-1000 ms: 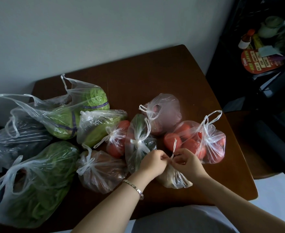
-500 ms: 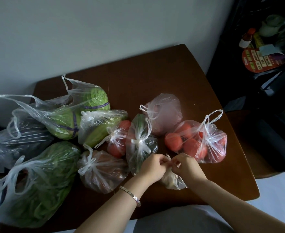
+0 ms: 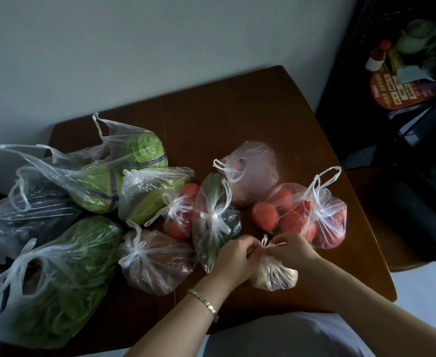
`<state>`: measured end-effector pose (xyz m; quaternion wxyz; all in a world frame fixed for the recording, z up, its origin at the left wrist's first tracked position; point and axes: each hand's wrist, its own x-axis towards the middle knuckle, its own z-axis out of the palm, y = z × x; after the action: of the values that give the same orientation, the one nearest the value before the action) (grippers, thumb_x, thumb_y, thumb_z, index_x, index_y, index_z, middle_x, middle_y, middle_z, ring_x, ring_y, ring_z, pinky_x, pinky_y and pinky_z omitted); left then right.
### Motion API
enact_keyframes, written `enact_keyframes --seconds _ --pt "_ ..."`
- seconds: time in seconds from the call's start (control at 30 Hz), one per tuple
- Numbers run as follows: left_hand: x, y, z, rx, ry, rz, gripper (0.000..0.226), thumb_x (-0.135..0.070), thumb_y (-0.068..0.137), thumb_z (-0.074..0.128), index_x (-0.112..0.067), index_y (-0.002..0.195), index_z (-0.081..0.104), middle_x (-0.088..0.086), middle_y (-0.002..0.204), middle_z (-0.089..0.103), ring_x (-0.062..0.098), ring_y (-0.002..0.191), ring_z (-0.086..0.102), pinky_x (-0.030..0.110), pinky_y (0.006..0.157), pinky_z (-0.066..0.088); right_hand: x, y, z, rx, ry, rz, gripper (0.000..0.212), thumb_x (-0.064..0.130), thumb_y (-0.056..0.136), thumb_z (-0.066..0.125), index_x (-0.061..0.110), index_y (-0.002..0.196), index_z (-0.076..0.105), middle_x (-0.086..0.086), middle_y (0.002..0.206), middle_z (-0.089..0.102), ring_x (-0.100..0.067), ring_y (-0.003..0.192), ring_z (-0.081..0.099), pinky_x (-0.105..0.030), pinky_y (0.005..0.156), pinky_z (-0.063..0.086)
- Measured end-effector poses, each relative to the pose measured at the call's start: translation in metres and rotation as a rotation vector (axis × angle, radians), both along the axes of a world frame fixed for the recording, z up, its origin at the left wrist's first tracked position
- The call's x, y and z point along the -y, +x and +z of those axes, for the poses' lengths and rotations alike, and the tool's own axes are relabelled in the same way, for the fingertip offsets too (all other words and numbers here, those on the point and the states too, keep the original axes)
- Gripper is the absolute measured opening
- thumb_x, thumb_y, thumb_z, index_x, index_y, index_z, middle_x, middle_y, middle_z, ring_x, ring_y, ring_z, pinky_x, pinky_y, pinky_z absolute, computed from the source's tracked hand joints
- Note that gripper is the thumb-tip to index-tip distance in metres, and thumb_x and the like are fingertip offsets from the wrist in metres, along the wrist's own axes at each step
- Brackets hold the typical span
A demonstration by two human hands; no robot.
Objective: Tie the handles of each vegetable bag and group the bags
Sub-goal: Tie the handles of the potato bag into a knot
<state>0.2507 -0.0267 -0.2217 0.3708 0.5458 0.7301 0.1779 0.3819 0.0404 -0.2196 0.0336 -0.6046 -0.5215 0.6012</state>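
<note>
Your left hand and right hand are both closed, fingers pinched on the twisted handles of the small bag, which sits near the front edge of the table. Its contents are pale; what they are cannot be determined.

Bags with knotted handles:
- The tomato bag, just behind your right hand, holds red tomatoes.
- The narrow bag, just left of your left hand, holds dark green vegetables.
- The brown-contents bag lies left of that.
- A second red-produce bag lies behind it.
- The pale green bag touches the red-produce bag.

Bags with loose handles:
- The pink-tinted bag sits behind the tomato bag, contents unclear.
- The cabbage bag holds a green cabbage bound with purple tape.
- The leafy-greens bag lies at front left, mouth open.
- The dark-contents bag lies at far left, partly over the table edge.

The bags cluster on the left and centre of the dark brown wooden table. A plain pale wall stands behind it. A dark shelf with bottles and a red label is at right.
</note>
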Motion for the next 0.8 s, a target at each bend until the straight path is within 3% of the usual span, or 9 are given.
enact_keyframes --seconds 0.17,0.23,0.3,0.4,0.47,0.53,0.6,0.67,0.8 --pt "0.002 0.001 0.003 -0.028 0.045 -0.029 0.015 -0.025 0.088 0.054 -0.021 0.095 0.068 -0.008 0.098 0.071 0.011 0.09 0.065 0.014 0.072 0.042 -0.003 0.01 0.004 -0.193 -0.247 0.059 0.02 -0.006 0.078 0.061 0.009 0.065 0.06 -0.007 0.054 0.044 -0.011 0.044 0.04 -0.021 0.043 0.032" --pt "-0.002 0.003 0.004 -0.047 0.031 -0.01 0.017 -0.023 0.089 0.053 -0.022 0.097 0.067 -0.005 0.099 0.071 0.013 0.092 0.064 0.014 0.067 0.037 0.0 0.012 0.002 -0.173 -0.115 0.14 0.017 -0.006 0.076 0.064 0.01 0.08 0.07 -0.001 0.061 0.057 -0.007 0.049 0.05 -0.016 0.047 0.041" --pt "-0.006 0.003 0.004 -0.06 -0.015 -0.002 0.017 -0.023 0.089 0.053 -0.023 0.097 0.067 -0.003 0.099 0.071 0.016 0.094 0.063 0.017 0.067 0.036 0.006 0.011 -0.002 -0.132 0.111 0.179 0.021 -0.004 0.073 0.069 0.011 0.088 0.073 0.002 0.072 0.066 -0.003 0.064 0.06 -0.014 0.063 0.048" --pt "-0.01 -0.001 0.005 -0.04 -0.104 0.02 0.015 -0.028 0.088 0.055 -0.025 0.096 0.068 -0.002 0.098 0.072 0.016 0.094 0.065 0.019 0.069 0.04 0.015 0.007 -0.006 -0.041 0.386 0.226 0.014 0.009 0.077 0.07 0.013 0.09 0.075 0.006 0.081 0.066 0.004 0.071 0.055 -0.005 0.071 0.038" --pt "-0.011 -0.003 0.003 -0.034 -0.143 0.036 0.016 -0.03 0.088 0.056 -0.022 0.095 0.069 0.0 0.096 0.072 0.017 0.092 0.065 0.02 0.07 0.041 0.016 0.006 -0.01 0.003 0.524 0.359 0.015 0.014 0.082 0.065 0.014 0.094 0.073 0.004 0.09 0.065 -0.003 0.079 0.052 -0.008 0.076 0.036" --pt "-0.011 -0.004 0.001 -0.045 -0.18 0.065 0.017 -0.028 0.088 0.056 -0.018 0.096 0.068 0.002 0.098 0.071 0.018 0.093 0.064 0.021 0.071 0.041 0.019 0.003 -0.011 0.061 0.665 0.484 0.014 0.018 0.08 0.068 0.014 0.093 0.072 -0.001 0.092 0.065 -0.014 0.089 0.054 -0.023 0.085 0.044" --pt "-0.013 -0.005 0.0 -0.071 -0.189 0.089 0.017 -0.023 0.089 0.055 -0.014 0.097 0.067 0.005 0.101 0.07 0.021 0.095 0.063 0.024 0.073 0.043 0.022 0.002 -0.015 0.154 0.816 0.608 0.019 0.026 0.062 0.083 0.02 0.076 0.071 0.002 0.077 0.064 -0.018 0.077 0.061 -0.032 0.068 0.056" --pt "-0.015 -0.005 0.0 -0.123 -0.174 0.075 0.018 -0.018 0.089 0.05 -0.011 0.098 0.064 0.009 0.101 0.069 0.025 0.096 0.062 0.028 0.075 0.044 0.027 0.002 -0.017 0.238 0.862 0.69 0.029 0.035 0.046 0.088 0.028 0.064 0.066 0.009 0.066 0.06 -0.011 0.063 0.061 -0.023 0.056 0.055" --pt "-0.02 -0.004 0.002 -0.234 -0.138 -0.002 0.019 -0.018 0.093 0.044 -0.009 0.097 0.061 0.011 0.099 0.067 0.027 0.093 0.061 0.03 0.072 0.042 0.03 0.006 -0.016 0.224 0.903 0.753 0.021 0.037 0.049 0.078 0.033 0.061 0.062 0.014 0.063 0.057 -0.006 0.059 0.058 -0.017 0.053 0.051"
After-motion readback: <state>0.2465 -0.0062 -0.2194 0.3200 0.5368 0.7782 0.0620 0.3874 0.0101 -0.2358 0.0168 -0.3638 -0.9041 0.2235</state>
